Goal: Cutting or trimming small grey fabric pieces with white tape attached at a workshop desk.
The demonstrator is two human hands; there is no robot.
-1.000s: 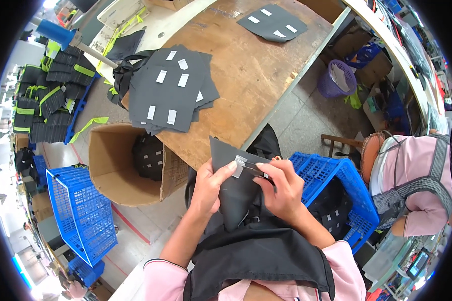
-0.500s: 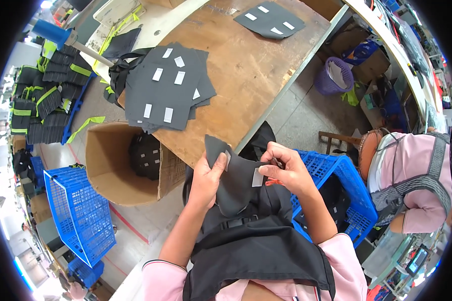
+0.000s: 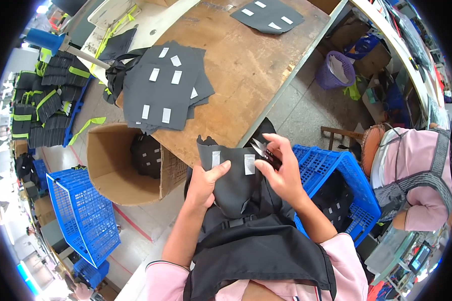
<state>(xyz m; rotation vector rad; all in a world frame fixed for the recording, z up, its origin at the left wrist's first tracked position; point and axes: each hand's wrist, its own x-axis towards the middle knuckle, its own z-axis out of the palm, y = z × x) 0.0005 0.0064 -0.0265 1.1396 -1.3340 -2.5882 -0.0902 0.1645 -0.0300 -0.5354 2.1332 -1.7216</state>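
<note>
My left hand (image 3: 207,183) grips a dark grey fabric piece (image 3: 232,188) over my lap, thumb on its face beside one of its two white rectangular patches. The upper left corner of the piece is ragged. In my right hand (image 3: 282,168) is a pair of thread snips (image 3: 267,156), held near the other patch at the piece's right edge. The snips' metal blades point up and left, apart from the fabric; my fingers partly hide the handles. A stack of similar grey pieces with white patches (image 3: 161,93) lies on the wooden table ahead.
Another grey patched piece (image 3: 267,16) lies at the table's far end. A cardboard box (image 3: 113,168) holding dark pieces and a blue crate (image 3: 83,215) stand at left. Another blue crate (image 3: 359,200) is at right, near a seated person (image 3: 412,170). Beyond stands a purple basket (image 3: 329,80).
My right hand has lifted off the fabric and turned, bringing the snips' blades into view. The fabric now hangs flatter, facing me, and my left thumb has shifted right across it.
</note>
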